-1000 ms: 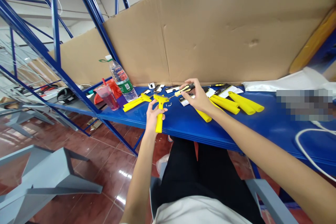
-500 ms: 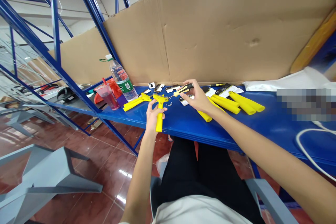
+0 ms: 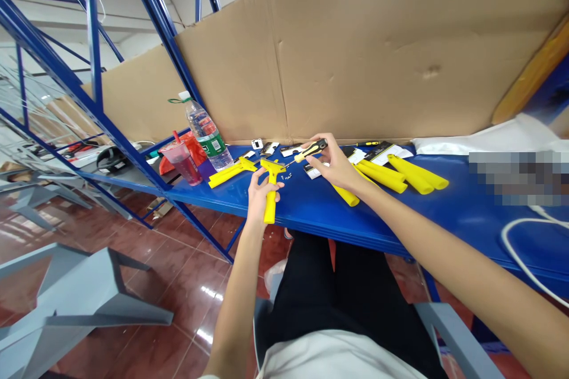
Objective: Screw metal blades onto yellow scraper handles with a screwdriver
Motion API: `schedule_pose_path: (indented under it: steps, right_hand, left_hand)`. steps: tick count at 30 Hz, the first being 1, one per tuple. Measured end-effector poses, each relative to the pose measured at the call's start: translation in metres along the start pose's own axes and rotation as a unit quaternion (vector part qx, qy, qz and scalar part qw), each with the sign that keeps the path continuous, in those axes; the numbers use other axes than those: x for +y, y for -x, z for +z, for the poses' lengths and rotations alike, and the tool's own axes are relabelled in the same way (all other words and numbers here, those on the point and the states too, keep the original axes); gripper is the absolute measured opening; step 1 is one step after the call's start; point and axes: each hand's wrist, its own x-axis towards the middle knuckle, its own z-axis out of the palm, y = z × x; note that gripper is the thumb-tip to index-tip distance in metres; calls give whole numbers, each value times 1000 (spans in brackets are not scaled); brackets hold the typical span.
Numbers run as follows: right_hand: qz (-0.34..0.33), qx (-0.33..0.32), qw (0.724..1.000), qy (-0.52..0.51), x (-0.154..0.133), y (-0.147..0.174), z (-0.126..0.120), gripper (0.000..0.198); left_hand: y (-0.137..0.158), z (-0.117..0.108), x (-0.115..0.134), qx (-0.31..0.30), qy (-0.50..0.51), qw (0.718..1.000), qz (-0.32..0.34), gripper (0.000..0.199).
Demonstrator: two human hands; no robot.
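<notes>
Landmark: water bottle [image 3: 208, 136], clear, ribbed, green label.
Item 1: T-shaped tool [image 3: 270, 204], yellow, smooth; right of bottle & nearer; neck gripped by L hand [image 3: 260, 192], fingers curled around, handle end exposed below.
Item 2: screwdriver [image 3: 306, 154], black/cream handle, thin shaft; farther right of bottle. Handle pinched by R hand [image 3: 331, 161], fingers nearly closed; shaft pointed at T-head's R end. Tip contact w/ a screw can't be confirmed (too small).
Handling: shaft best aligned w/ screw axis, light push applied, T-head braced firmly vs. slip.
Item 3: second yellow T-tool [image 3: 229, 174], just in front of bottle.
Item 4: yellow tubes [image 3: 386, 177], hollow, tapered, well right of bottle.
Item 5: loose bits [image 3: 287, 177], tiny, pale, right of bottle, on blue tabletop [image 3: 306, 207], glossy.
</notes>
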Motion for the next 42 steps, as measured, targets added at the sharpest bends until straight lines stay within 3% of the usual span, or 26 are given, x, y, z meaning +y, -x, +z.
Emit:
schedule_pose_path:
  steps: [9,14,21,33,42]
  right_hand:
    - [7,50,998,22,6,-3,-2,53]
    - [26,72,996,49,2,-2,-3,45]
    - [26,38,998,-34,-3,-2,0,46]
    - [36,28,999,-9,2,-3,-6,48]
    - [50,146,988,-14,12,-11,-4,52]
  left_hand:
    - [1,1,0,-1,-8,1000,-6,78]
    - [1,1,0,-9,-17,1000,-7,77]
    - [2,1,0,-8,-21,1000,2,76]
    - [1,-1,-1,2,-29,1000,5,74]
    - [2,1,-1,-4,24,999,32,77]
